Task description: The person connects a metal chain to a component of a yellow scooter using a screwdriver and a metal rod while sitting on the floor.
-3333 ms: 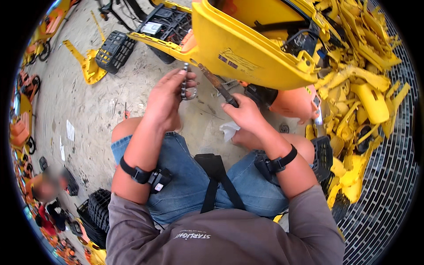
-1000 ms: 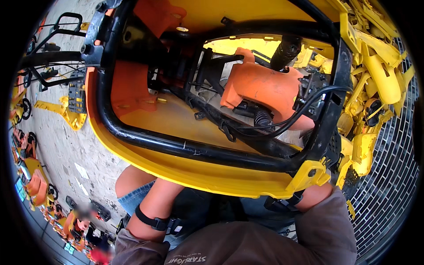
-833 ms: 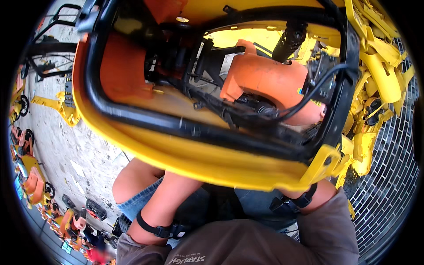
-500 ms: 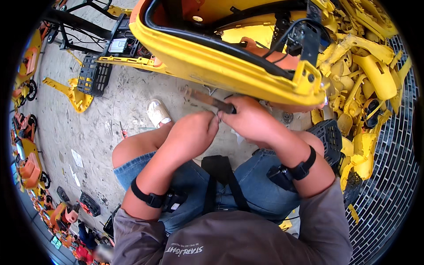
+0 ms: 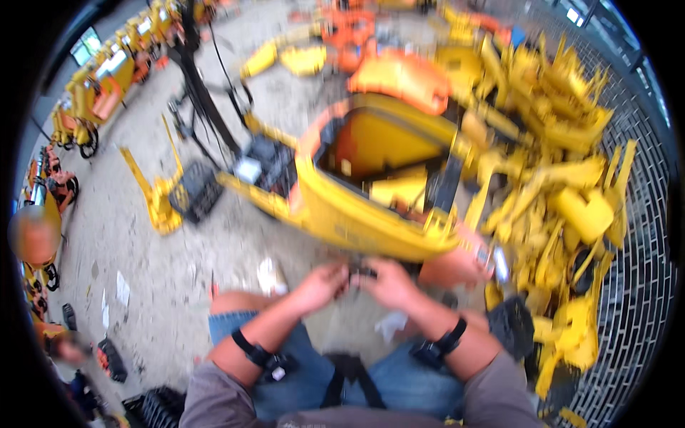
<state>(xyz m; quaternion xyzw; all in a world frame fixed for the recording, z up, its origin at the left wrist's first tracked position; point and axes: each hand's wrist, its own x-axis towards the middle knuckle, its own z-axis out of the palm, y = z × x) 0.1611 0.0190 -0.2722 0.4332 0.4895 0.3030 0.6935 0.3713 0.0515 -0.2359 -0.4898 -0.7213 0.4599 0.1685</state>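
Note:
My right hand (image 5: 391,285) is closed around a dark stick-like tool (image 5: 367,272), whose short dark end shows between my hands; motion blur hides its exact kind. Close beside it, my left hand (image 5: 322,287) has its fingers pinched together near the tool's end. What they hold, if anything, is too small and smeared to name. Both hands are over my knees, just in front of a yellow scooter body shell (image 5: 357,232). The shell is hollow, with a dark rim, and lies apart from my fingers.
A large heap of yellow plastic panels (image 5: 564,207) lies to the right against a brick-patterned surface (image 5: 628,285). Orange panels (image 5: 399,78) lie beyond the shell. A black grated footboard (image 5: 196,191) and a yellow bracket (image 5: 160,207) lie left. Scooters (image 5: 100,93) line the far left; people are there.
My view has swung up and outward, so more floor and heap show. The tool's long brownish shaft, pointing left before, no longer shows clearly. Both hands remain close together.

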